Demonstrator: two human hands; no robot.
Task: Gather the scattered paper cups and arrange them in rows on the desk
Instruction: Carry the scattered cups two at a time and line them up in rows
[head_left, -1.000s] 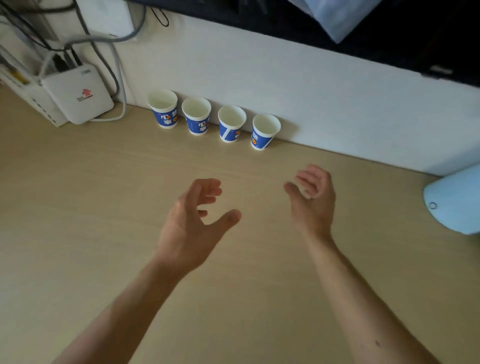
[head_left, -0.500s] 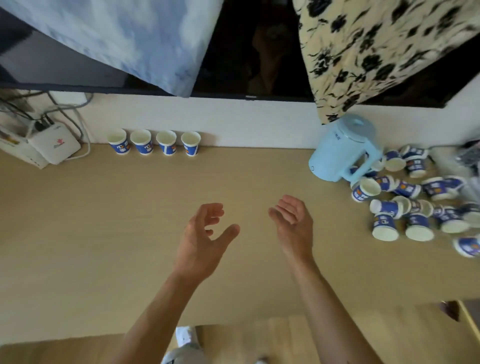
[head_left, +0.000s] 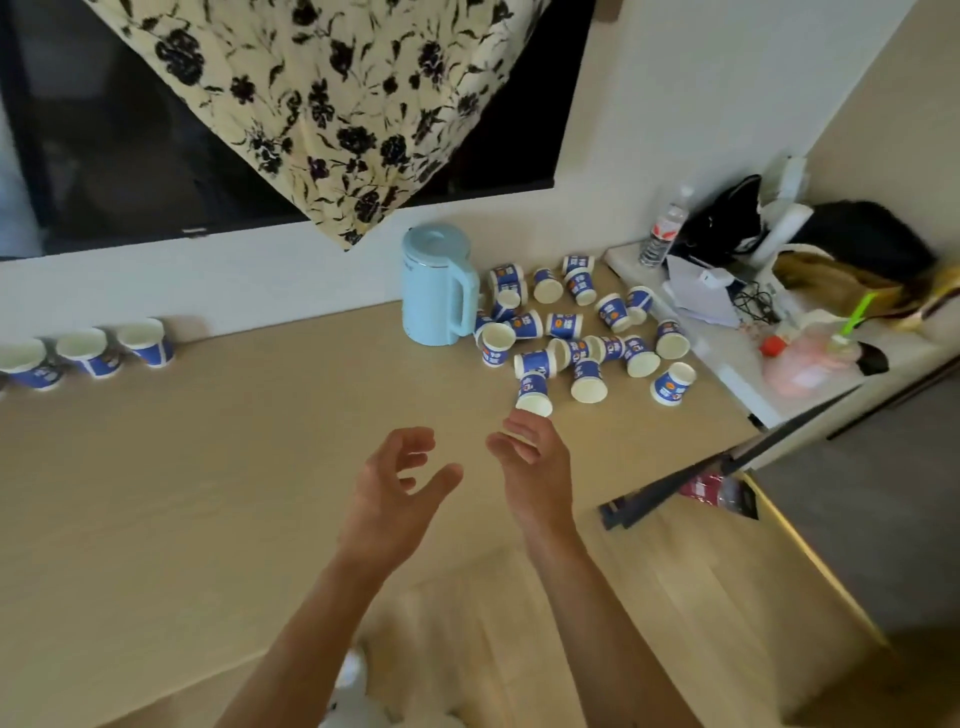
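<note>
Several blue-and-white paper cups (head_left: 582, 332) lie scattered on the right part of the wooden desk (head_left: 218, 457), most tipped on their sides. The nearest cup (head_left: 534, 394) lies just beyond my right fingertips. Three upright cups (head_left: 88, 352) stand in a row against the wall at the far left. My left hand (head_left: 397, 486) hovers over the desk, fingers loosely spread and empty. My right hand (head_left: 530, 462) hangs beside it, fingers relaxed, holding nothing.
A light blue kettle (head_left: 436, 286) stands left of the scattered cups. A white shelf (head_left: 737, 364) at the right carries a water bottle (head_left: 665, 231), papers, cables and bags. A floral cloth (head_left: 332, 104) hangs over the dark window. The desk's front edge runs below my forearms.
My view has swung right: the scattered cups now sit near the centre and the row of cups has slid to the left edge. Both hands have moved towards the pile, still empty.
</note>
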